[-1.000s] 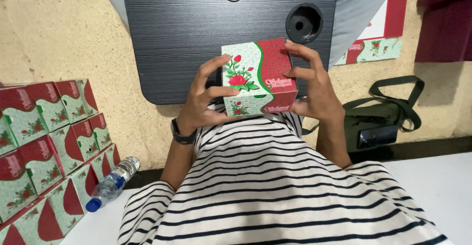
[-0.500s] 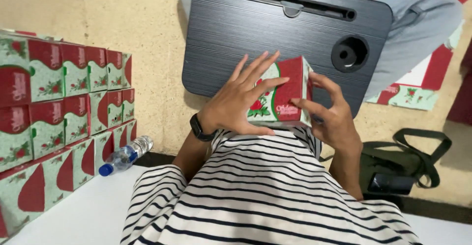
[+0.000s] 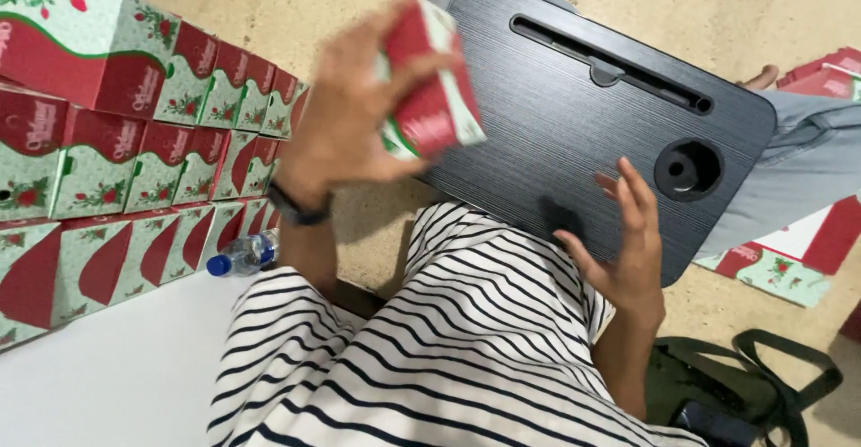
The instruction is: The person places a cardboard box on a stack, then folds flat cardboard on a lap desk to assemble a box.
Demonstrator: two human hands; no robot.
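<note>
My left hand (image 3: 345, 111) is raised and grips a red and green flower-printed carton box (image 3: 429, 88), blurred by motion, above the near left corner of the dark lap tray (image 3: 574, 97). My right hand (image 3: 628, 245) hangs open with fingers spread over the tray's near edge, holding nothing. A dark band circles my left wrist. My striped shirt fills the bottom of the view.
A stack of several matching red and green boxes (image 3: 117, 151) stands at the left. A plastic water bottle (image 3: 240, 255) lies beside it. Flat box blanks (image 3: 780, 263) lie at the right, a black bag (image 3: 744, 389) at lower right. Another person's grey-trousered leg (image 3: 789, 156) lies behind the tray.
My right hand let go of the box and opened over the tray. My left hand lifted the box up and to the left, toward the stack. The view swung left.
</note>
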